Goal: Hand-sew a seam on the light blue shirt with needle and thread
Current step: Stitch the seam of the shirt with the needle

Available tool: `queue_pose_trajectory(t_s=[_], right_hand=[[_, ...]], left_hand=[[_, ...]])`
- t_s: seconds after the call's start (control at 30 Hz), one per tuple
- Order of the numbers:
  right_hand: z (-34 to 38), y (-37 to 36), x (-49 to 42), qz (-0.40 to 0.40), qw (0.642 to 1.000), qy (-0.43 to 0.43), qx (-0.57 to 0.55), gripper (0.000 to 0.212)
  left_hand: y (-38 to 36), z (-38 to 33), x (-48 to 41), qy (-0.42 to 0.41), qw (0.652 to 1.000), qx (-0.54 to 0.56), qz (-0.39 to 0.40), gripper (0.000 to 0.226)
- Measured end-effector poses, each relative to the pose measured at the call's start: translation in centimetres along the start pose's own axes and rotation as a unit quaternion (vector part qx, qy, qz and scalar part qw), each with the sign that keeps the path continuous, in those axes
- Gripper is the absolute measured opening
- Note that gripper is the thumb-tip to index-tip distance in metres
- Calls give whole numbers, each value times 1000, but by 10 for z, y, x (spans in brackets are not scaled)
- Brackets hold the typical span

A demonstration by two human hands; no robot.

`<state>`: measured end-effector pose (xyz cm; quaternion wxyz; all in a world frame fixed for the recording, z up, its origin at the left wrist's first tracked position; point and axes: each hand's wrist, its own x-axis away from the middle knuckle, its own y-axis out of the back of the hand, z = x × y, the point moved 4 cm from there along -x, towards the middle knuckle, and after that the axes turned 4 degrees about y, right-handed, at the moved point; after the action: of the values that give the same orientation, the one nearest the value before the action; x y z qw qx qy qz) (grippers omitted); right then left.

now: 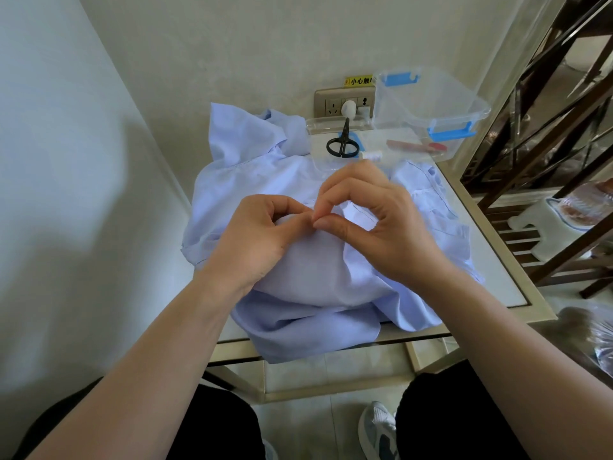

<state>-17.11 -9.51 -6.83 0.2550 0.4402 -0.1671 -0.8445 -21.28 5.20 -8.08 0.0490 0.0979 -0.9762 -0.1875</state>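
One light blue fabric shirt (298,320) lay crumpled on the glass-topped, gold-framed desk (494,260), its lower edge hanging over the near rim. Two bare hands met above its middle. The left hand (255,237) arched over a raised fold, thumb and forefinger curled and pinching the cloth. The right hand (381,220) came in from the other side, its fingers (331,224) pressed together tip to tip at the same fold, the rest loosely bent; whether they held a needle could not be told. Behind the shirt sat one pair of black-handled scissors (343,144), one small spool of white thread (371,156) and one clear plastic box (431,104) with two blue latches (451,131).
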Motion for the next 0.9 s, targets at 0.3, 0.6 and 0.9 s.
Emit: queue_pose_trajectory(t_s=[0.3, 0.6, 0.9], right_hand=[[19, -6, 28, 464, 690, -260, -491, 3], [-14, -3, 11, 105, 872, -330, -346, 6], [-12, -9, 8, -37, 946, -289, -139, 16]], left_hand=[[12, 6, -6, -10, 995, 31, -95, 13], [10, 3, -5, -30, 993, 51, -99, 16], [5, 0, -1, -29, 995, 63, -77, 16]])
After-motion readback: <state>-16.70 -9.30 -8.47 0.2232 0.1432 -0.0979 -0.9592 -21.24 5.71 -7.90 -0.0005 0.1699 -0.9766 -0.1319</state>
